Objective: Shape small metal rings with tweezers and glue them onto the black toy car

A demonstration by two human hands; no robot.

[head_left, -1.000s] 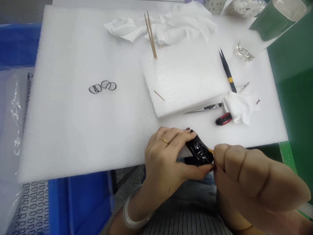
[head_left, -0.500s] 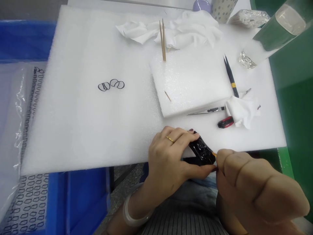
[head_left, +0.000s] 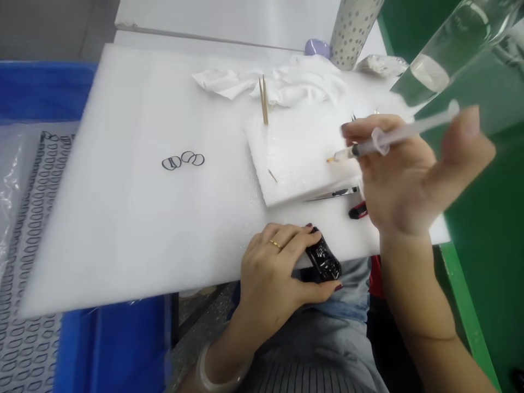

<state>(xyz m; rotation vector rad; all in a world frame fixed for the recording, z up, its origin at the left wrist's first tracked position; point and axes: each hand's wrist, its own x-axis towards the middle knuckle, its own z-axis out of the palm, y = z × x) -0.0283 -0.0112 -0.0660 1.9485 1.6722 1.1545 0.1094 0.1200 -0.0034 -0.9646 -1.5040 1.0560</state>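
Note:
My left hand (head_left: 274, 267) is closed around a glossy black part (head_left: 324, 259) at the front edge of the white foam sheet (head_left: 135, 229). Its fingers lie on the far end and the thumb along the near side. My right hand (head_left: 403, 174) holds a clear syringe (head_left: 393, 137) with an orange tip, raised above the right side of a smaller foam block (head_left: 298, 147). The thumb is bent toward the plunger end. Several thin black rings (head_left: 183, 160) lie on the sheet to the left, some overlapping.
Wooden sticks (head_left: 264, 101) stand in the foam block, with white cloths (head_left: 303, 82) behind it. Tweezers (head_left: 333, 194) and a red-and-black tool (head_left: 358, 210) lie right of centre. A clear bottle (head_left: 429, 65) and spotted cup (head_left: 354, 33) stand at the back right. A blue bin (head_left: 118, 338) is at left.
My right hand has lifted away from the black part, up and back, and the syringe now shows in it. My left hand still holds the part. The view has shifted slightly.

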